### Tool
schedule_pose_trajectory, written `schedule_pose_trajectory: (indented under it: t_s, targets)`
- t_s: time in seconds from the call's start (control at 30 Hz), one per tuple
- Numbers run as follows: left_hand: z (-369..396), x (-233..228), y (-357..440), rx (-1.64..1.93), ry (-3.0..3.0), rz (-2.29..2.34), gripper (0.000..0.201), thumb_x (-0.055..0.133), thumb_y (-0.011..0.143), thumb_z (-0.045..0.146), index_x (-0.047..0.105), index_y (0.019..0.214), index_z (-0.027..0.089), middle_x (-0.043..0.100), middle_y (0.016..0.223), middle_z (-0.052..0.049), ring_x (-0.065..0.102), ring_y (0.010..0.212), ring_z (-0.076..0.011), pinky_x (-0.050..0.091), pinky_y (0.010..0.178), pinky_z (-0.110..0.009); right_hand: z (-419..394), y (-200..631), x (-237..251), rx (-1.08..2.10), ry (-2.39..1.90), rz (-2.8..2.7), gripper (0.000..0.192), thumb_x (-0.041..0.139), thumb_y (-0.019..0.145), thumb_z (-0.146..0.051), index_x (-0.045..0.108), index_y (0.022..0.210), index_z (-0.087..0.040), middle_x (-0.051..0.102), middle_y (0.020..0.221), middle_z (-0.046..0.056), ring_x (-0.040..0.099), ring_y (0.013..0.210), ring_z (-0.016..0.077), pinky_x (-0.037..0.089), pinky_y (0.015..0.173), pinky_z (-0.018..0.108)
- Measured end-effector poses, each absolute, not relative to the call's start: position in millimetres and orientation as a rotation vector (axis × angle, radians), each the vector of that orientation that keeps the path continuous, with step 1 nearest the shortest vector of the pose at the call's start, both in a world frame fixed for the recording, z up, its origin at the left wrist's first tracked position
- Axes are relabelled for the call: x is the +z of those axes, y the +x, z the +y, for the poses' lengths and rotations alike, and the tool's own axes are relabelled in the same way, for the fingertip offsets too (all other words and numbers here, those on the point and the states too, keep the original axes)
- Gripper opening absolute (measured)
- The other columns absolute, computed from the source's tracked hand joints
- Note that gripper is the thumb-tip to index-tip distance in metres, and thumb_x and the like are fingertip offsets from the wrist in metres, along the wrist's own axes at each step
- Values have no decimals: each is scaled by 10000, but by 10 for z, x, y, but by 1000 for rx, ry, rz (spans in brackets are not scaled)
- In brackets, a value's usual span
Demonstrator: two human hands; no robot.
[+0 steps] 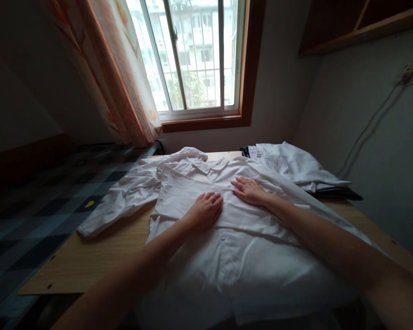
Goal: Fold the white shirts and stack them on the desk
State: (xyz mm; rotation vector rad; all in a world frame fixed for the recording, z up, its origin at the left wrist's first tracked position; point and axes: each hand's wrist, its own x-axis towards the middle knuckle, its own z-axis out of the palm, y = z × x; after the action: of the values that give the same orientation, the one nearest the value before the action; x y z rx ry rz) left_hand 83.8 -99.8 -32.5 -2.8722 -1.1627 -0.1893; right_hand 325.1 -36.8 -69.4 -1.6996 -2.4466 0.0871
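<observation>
Left hand and right hand rest palm down on a white shirt, gripping nothing. Fingers on the left lie close together and bend slightly; those on the right are extended and a little apart, pointing left and away. The left forearm slants in from the near left, the right forearm from the near right, both low over the cloth. Beneath them, the shirt is spread on a wooden board, its collar at the far end and one sleeve reaching left. Folded white cloth lies at far right; checked fabric covers the left side. Beyond stands a window.
</observation>
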Motion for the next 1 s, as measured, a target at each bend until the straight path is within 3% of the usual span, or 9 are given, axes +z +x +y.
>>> schedule_pose_trajectory:
  t_s: [0.1,0.23,0.3,0.37,0.5,0.67,0.87,1.0]
  targets:
    - [-1114,-250,1023,-187,-3045,-684,380,392,1014,319,585,1311,185,602,1359,-130,539,1265,-254,373,1115,-427,-334,3306,-647,63,-1615,-2513,580,359,1001,-562,485,1465,-238,390,1558,97,334,1451,256,273,1185,411]
    - [-1259,-290,1272,-257,-3099,-495,510,542,933,528,565,1356,244,531,1449,-124,495,1314,-331,395,1084,-518,-283,3437,-646,47,-1474,-2573,504,348,1031,-398,492,1457,-170,406,1544,117,343,1447,226,269,1189,388]
    - [-1264,-346,1331,-307,-3114,-483,414,550,950,452,608,1311,258,569,1419,-98,517,1301,-317,416,1075,-498,-268,3522,-663,72,-1386,-2580,483,347,1028,-339,495,1452,-163,412,1540,114,352,1442,203,276,1188,375]
    - [-1229,-396,1343,-325,-3140,-400,291,498,987,290,672,1210,225,661,1302,-81,583,1234,-255,455,1053,-400,-270,3596,-679,112,-1314,-2565,466,351,1019,-312,519,1433,-179,437,1526,100,378,1428,183,295,1182,365]
    - [-1161,-438,1303,-452,-3181,-248,281,459,988,187,710,1113,165,732,1171,-80,639,1152,-206,482,1037,-321,-313,3651,-693,132,-1262,-2490,444,368,997,-279,578,1378,-187,499,1482,91,427,1397,174,333,1165,359]
    - [-1163,-416,1263,-588,-3288,-243,296,455,990,222,717,1126,202,742,1151,-73,650,1134,-190,504,1021,-320,-311,3635,-685,115,-1290,-2495,437,390,994,-287,581,1380,-209,490,1489,93,434,1392,207,306,1176,412]
    - [-1202,-418,1254,-611,-3383,-228,279,476,990,251,727,1103,208,750,1127,-73,665,1095,-177,506,1006,-302,-252,3670,-623,266,-1357,-2574,493,465,981,-447,511,1444,-283,403,1554,48,377,1429,232,293,1181,413]
    - [-1199,-383,1240,-680,-3455,-276,237,584,947,333,742,1073,208,743,1154,-57,633,1159,-179,470,1054,-293,-279,3643,-650,147,-1404,-2549,507,371,1017,-455,488,1464,-247,378,1566,65,341,1448,227,256,1195,423]
